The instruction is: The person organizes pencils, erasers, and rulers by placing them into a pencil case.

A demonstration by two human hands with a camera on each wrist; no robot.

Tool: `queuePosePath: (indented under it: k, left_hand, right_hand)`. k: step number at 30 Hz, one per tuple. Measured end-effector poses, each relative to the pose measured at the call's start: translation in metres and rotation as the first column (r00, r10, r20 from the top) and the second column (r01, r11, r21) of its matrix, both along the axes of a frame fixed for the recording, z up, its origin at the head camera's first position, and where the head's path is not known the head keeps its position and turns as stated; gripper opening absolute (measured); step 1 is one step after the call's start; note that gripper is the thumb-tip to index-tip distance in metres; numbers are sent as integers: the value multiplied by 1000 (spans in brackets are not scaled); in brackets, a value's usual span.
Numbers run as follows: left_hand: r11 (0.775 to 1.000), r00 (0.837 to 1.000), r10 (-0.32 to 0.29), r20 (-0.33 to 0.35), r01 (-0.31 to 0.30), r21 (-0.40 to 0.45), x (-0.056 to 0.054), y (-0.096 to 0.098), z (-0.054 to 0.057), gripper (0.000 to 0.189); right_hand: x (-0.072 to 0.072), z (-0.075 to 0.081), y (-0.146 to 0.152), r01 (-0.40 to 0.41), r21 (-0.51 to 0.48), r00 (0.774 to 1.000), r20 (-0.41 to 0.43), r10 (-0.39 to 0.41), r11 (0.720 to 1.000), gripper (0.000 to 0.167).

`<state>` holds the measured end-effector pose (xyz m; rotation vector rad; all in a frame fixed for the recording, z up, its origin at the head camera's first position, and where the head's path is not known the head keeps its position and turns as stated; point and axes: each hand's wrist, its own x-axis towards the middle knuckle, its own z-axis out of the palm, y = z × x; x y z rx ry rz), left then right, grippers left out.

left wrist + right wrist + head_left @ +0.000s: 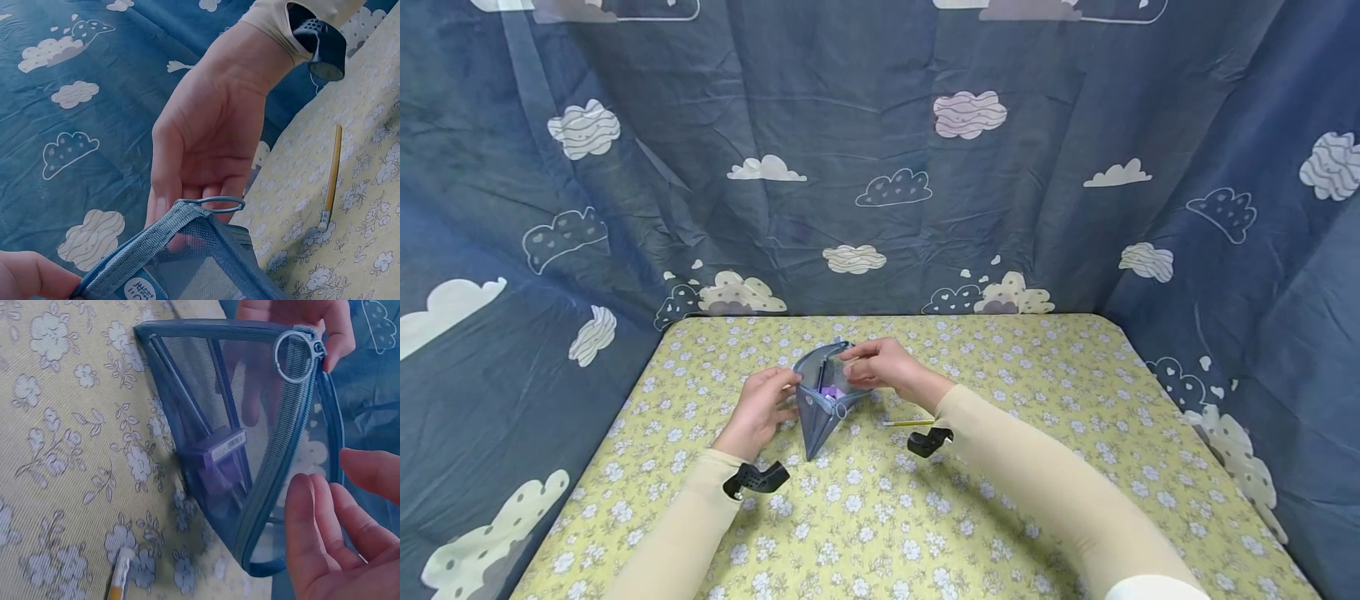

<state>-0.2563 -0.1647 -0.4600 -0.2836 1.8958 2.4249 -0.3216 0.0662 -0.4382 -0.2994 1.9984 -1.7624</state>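
A blue mesh zipper pouch (816, 421) is held with its mouth open above the table. My left hand (762, 410) pinches its rim between thumb and fingers at one end of the zipper. My right hand (887, 367) is at the pouch's mouth, fingers loosely extended, with nothing visible in its grasp; the right wrist view shows the fingers (303, 512) beside the zipper edge. Through the mesh I see a small purple item (219, 459) with a barcode label and two long, thin dark sticks like pens (181, 384). A ring pull (294, 357) hangs from the zipper.
A yellow pencil (908, 423) lies on the table just right of the pouch, below the right forearm. The table has a yellow floral cloth (880, 517). Dark blue cloud-patterned curtains (850, 125) stand at the back and both sides.
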Motion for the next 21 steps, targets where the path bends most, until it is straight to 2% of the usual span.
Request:
queuePosePath:
  k: [9, 21]
  left_hand:
    - [999, 1000, 9, -20, -10, -52, 1, -2, -1, 11]
    - [997, 1000, 13, -15, -14, -75, 2, -2, -4, 9]
  right_hand:
    - [10, 12, 13, -19, 38, 999, -45, 21, 999, 36]
    - [21, 27, 43, -70, 182, 993, -84, 86, 981, 33]
